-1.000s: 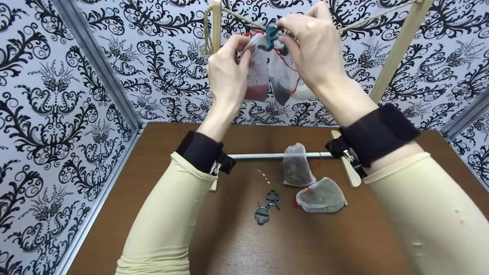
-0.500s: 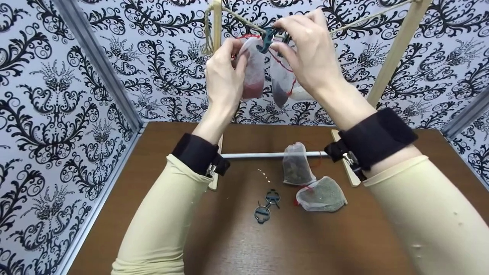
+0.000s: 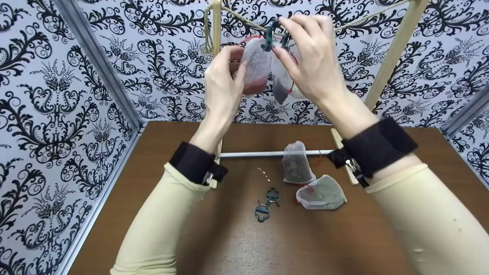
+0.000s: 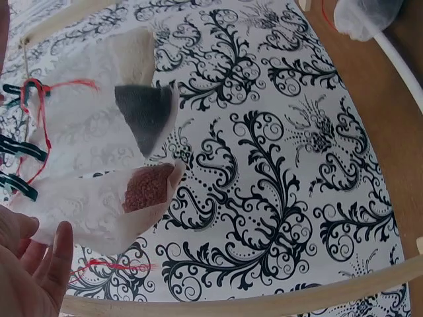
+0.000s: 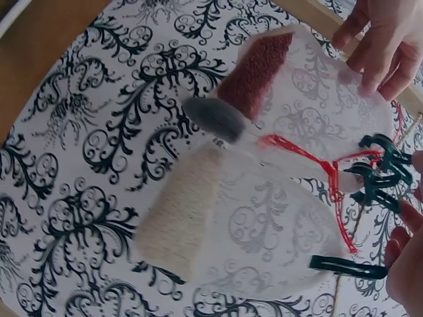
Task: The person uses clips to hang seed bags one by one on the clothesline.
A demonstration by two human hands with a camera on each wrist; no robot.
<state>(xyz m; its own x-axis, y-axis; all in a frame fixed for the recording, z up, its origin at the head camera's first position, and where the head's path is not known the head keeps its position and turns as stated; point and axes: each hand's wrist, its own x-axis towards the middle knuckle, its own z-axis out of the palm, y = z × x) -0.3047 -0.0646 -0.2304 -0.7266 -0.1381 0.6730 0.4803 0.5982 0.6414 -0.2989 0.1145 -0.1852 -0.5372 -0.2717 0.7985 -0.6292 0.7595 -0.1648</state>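
At the rope (image 3: 244,20) my right hand (image 3: 319,61) pinches a dark green clothespin (image 3: 268,37) between thumb and fingers. Below that clothespin hangs a white mesh bag (image 3: 255,63) with reddish grains in its bottom. My left hand (image 3: 221,78) is at the bag's left edge, thumb and fingers apart and fingertips right at the mesh. Beside it hang a bag with dark contents (image 4: 145,115) and a bag with cream-coloured grains (image 5: 182,218). Another green clothespin (image 5: 347,266) grips the cream one's top. Red drawstrings (image 5: 330,172) dangle among the clothespins.
On the brown table (image 3: 244,244) lie two more mesh bags, one (image 3: 298,168) across a white rod (image 3: 248,154), one with greenish contents (image 3: 323,194). Two green clothespins (image 3: 272,195) lie nearby. Wooden posts (image 3: 397,53) hold the rope; patterned walls stand behind and beside.
My left hand has eased off the reddish bag's edge and dropped slightly left and down. The bag now hangs spread beneath the clothespin. My right hand still holds the clothespin, its fingers slightly turned.
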